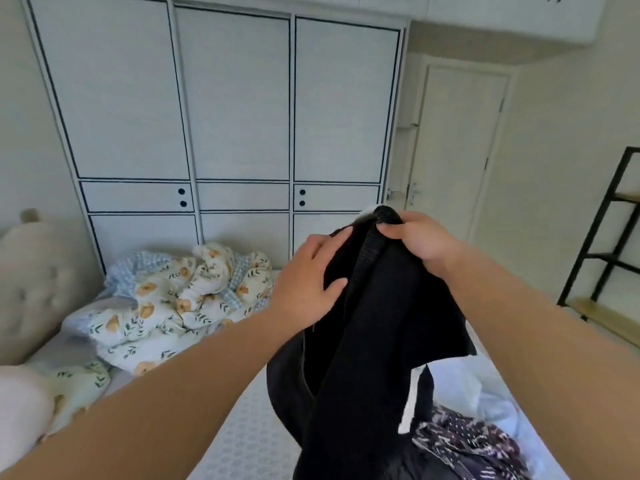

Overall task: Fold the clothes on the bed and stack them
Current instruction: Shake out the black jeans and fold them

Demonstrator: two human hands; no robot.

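Both bare forearms fill the bottom of my feed, reaching out over the bed with the pale patterned mattress cover (249, 441). Between them hangs a black knit garment with a ribbed edge (363, 341), held up in the air above the mattress, its lower part drooping down toward the bottom of frame

Right hand (420, 242) has the top of the black garment bunched up, fingers curled over the fabric and thumb pinching the ribbed edge. Left hand (308, 282) is on the garment's left side, thumb lying across the front of the cloth, fingers mostly straight and reaching behind the edge, so it's holding a fold between thumb and fingers as far as I can tell

Down at bottom right there's a dark floral-print piece of clothing (464, 441) lying on the bed, with some white fabric (460, 386) just behind it. Over on the left a crumpled quilt with orange flowers and blue gingham (180, 299) is heaped near a beige tufted headboard (38, 282). Behind the bed stands a big white wardrobe with black trim lines (235, 116), a white door (453, 150) to its right, and a black metal shelf with wooden boards (602, 244) at the far right
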